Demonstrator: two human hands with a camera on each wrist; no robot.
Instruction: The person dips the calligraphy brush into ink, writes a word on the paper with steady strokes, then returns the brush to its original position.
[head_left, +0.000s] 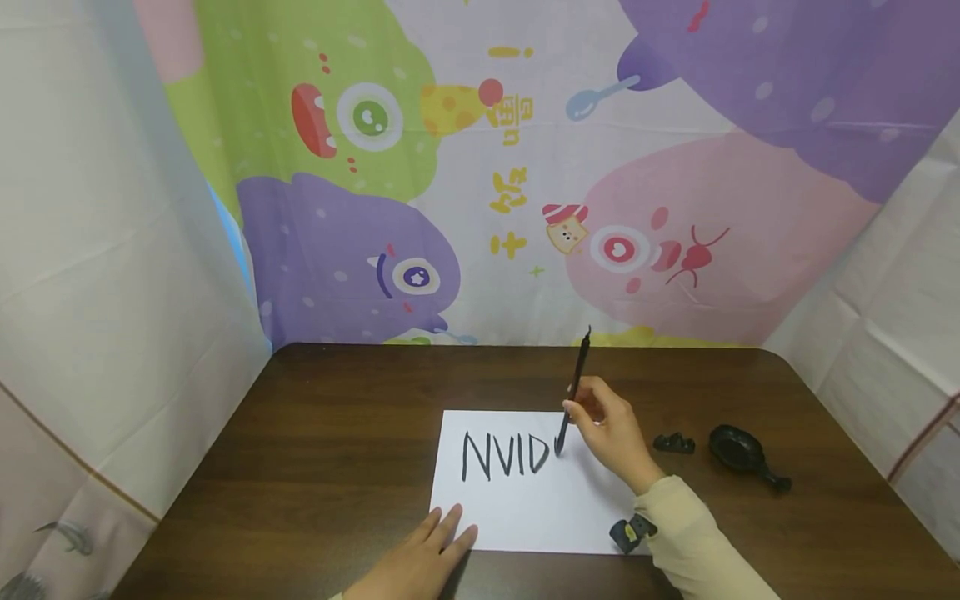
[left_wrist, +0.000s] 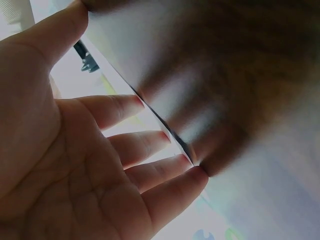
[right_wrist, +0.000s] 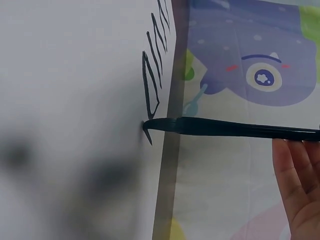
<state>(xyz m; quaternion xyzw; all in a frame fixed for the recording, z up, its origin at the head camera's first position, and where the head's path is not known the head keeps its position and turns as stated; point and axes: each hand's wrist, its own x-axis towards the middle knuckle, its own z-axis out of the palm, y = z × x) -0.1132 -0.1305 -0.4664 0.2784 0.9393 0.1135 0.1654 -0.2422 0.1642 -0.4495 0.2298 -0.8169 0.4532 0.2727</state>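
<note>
My right hand (head_left: 611,425) pinches a dark writing brush (head_left: 577,375) by its handle, held nearly upright. The bristle tip touches a white sheet of paper (head_left: 517,521) just right of the large black letters NVID (head_left: 506,457). Close up in the right wrist view, the black bristles (right_wrist: 165,124) bend at the paper, with a short stroke under the tip. My left hand (head_left: 423,554) rests on the lower left corner of the sheet. Its fingers (left_wrist: 145,147) are straight and spread, fingertips down on the paper.
A black brush rest (head_left: 674,443) with a jagged top sits right of the paper. Beyond it lies a black ink dish (head_left: 731,446) with a short handle. The brown table (head_left: 300,450) ends at a cartoon-printed curtain (head_left: 502,300). A black device (head_left: 632,532) is strapped at my right wrist.
</note>
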